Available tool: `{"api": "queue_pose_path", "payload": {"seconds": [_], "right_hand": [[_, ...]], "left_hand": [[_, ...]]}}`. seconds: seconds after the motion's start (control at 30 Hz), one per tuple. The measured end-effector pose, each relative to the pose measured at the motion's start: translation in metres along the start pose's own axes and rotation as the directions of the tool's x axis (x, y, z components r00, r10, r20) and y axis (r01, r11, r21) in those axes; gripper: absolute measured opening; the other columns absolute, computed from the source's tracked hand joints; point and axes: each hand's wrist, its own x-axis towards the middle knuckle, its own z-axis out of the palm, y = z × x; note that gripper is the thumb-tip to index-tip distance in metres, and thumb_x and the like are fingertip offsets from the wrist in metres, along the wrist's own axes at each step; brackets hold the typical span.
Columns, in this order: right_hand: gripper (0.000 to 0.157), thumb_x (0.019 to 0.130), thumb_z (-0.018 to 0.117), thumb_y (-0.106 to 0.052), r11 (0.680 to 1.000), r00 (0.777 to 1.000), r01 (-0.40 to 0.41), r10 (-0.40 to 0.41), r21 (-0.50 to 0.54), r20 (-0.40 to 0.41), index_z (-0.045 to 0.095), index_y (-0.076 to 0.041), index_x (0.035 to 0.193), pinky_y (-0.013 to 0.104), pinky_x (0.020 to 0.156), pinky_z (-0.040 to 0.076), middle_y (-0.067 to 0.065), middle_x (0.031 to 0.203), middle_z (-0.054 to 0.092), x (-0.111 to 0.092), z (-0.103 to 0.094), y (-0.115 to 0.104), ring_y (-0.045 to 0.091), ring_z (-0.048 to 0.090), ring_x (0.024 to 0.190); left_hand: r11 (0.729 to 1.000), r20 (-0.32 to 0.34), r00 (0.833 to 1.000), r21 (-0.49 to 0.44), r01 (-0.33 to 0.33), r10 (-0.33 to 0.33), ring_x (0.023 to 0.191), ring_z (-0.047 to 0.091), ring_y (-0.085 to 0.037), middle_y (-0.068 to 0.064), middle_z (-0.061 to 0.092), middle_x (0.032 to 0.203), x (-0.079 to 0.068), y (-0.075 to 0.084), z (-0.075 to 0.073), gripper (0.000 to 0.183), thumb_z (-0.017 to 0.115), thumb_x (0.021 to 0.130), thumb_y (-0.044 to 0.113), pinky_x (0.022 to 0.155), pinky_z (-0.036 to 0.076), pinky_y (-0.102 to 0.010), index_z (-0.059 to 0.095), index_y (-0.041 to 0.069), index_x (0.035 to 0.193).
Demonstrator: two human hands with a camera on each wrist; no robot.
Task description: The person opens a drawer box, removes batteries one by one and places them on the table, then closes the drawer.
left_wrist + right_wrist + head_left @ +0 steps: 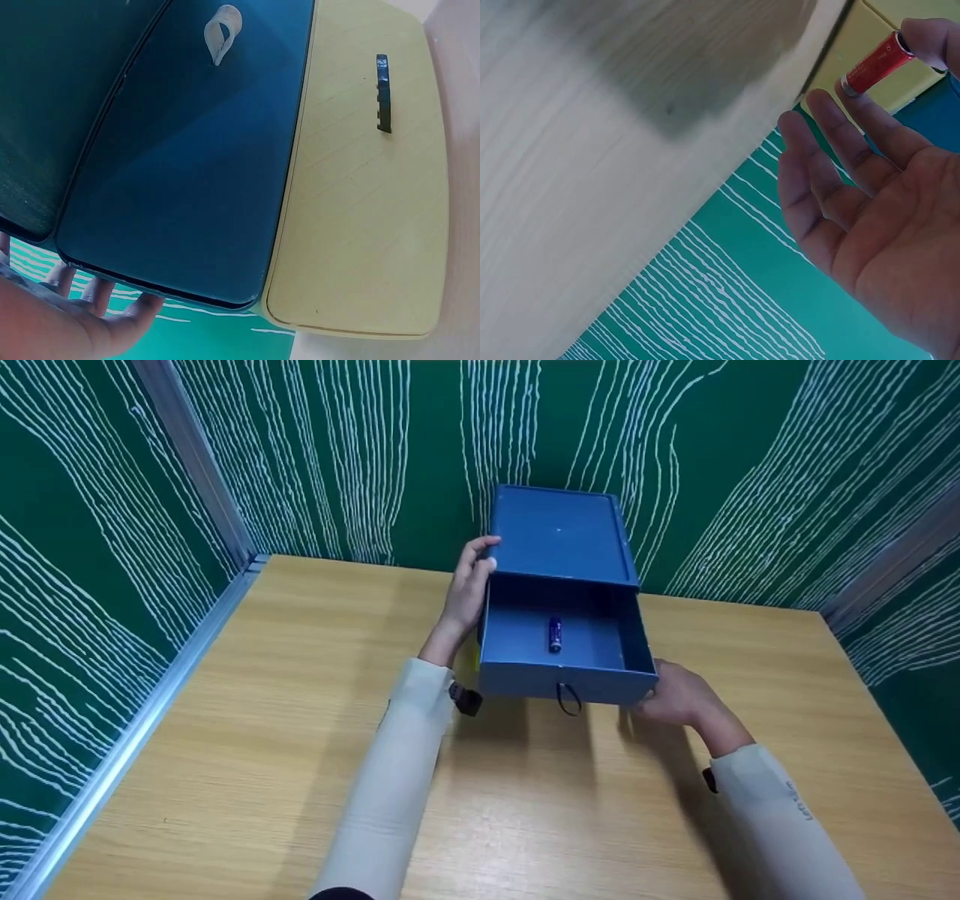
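Observation:
A blue drawer unit stands on the table with its top drawer pulled out. Inside that drawer lies a purple battery. My left hand rests against the unit's left side, fingers fairly straight along its edge; in the left wrist view, part of the left hand shows below the drawer fronts. Beside the open drawer's right front corner is my right hand, its fingertips hidden in the head view. The right wrist view shows the right hand pinching a red battery between thumb and index finger.
Below the open drawer are a blue drawer front with a white loop and a yellow one with a black loop. A black pull loop hangs from the open drawer. Green white-lined panels border the wooden table.

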Motion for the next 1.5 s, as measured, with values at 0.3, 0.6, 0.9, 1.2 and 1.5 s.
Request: {"api": "queue_pose_path", "payload": {"seconds": [0.3, 0.6, 0.9, 1.2, 1.5], "right_hand": [[0.087, 0.068, 0.059, -0.061, 1.0, 0.998, -0.016, 0.015, 0.019, 0.064, 0.025, -0.022, 0.138, 0.061, 0.092, 0.027, 0.009, 0.137, 0.036, 0.003, 0.004, 0.003, 0.031, 0.04, 0.115], [0.08, 0.073, 0.064, -0.045, 1.0, 0.997, 0.004, -0.006, 0.02, 0.075, 0.023, -0.026, 0.139, 0.061, 0.092, 0.027, 0.008, 0.137, 0.036, 0.005, 0.009, 0.011, 0.029, 0.041, 0.111], [0.078, 0.076, 0.062, -0.04, 1.0, 0.995, 0.004, -0.004, 0.003, 0.103, 0.018, -0.026, 0.14, 0.061, 0.092, 0.026, 0.009, 0.139, 0.034, 0.004, 0.008, 0.009, 0.03, 0.041, 0.112], [0.078, 0.075, 0.063, -0.036, 1.0, 0.997, -0.007, 0.008, -0.02, 0.08, 0.02, -0.026, 0.139, 0.061, 0.092, 0.026, 0.01, 0.139, 0.034, 0.006, 0.012, 0.012, 0.03, 0.041, 0.111], [0.077, 0.073, 0.066, -0.032, 1.0, 0.999, -0.011, 0.012, -0.028, 0.039, 0.027, -0.02, 0.138, 0.059, 0.09, 0.03, 0.014, 0.134, 0.038, 0.005, 0.016, 0.016, 0.03, 0.044, 0.105]], "left_hand": [[1.0, 0.008, 1.0, 0.005, 0.008, -0.008, 0.116, 0.035, -0.015, -0.005, 0.032, 0.134, 0.0, 0.001, 0.0, 0.036, 0.032, 0.09, 0.013, 0.099, 0.027, -0.03, 0.039, 0.008, 0.124], [1.0, 0.011, 1.0, 0.005, -0.01, 0.01, 0.118, 0.033, -0.016, -0.006, 0.032, 0.134, 0.001, 0.001, 0.001, 0.035, 0.031, 0.09, 0.012, 0.101, 0.025, -0.032, 0.039, 0.006, 0.124], [1.0, 0.004, 1.0, 0.007, 0.008, -0.008, 0.118, 0.033, -0.016, -0.005, 0.032, 0.134, 0.0, 0.002, 0.001, 0.035, 0.031, 0.09, 0.013, 0.101, 0.025, -0.033, 0.039, 0.007, 0.124], [1.0, 0.003, 1.0, -0.005, 0.014, -0.014, 0.117, 0.034, -0.015, -0.004, 0.032, 0.133, 0.001, 0.0, 0.0, 0.035, 0.032, 0.09, 0.014, 0.1, 0.026, -0.031, 0.039, 0.008, 0.124], [1.0, 0.005, 1.0, -0.012, 0.004, -0.004, 0.116, 0.035, -0.015, -0.005, 0.033, 0.133, 0.0, 0.0, 0.0, 0.036, 0.032, 0.09, 0.013, 0.099, 0.027, -0.03, 0.039, 0.007, 0.124]]}}
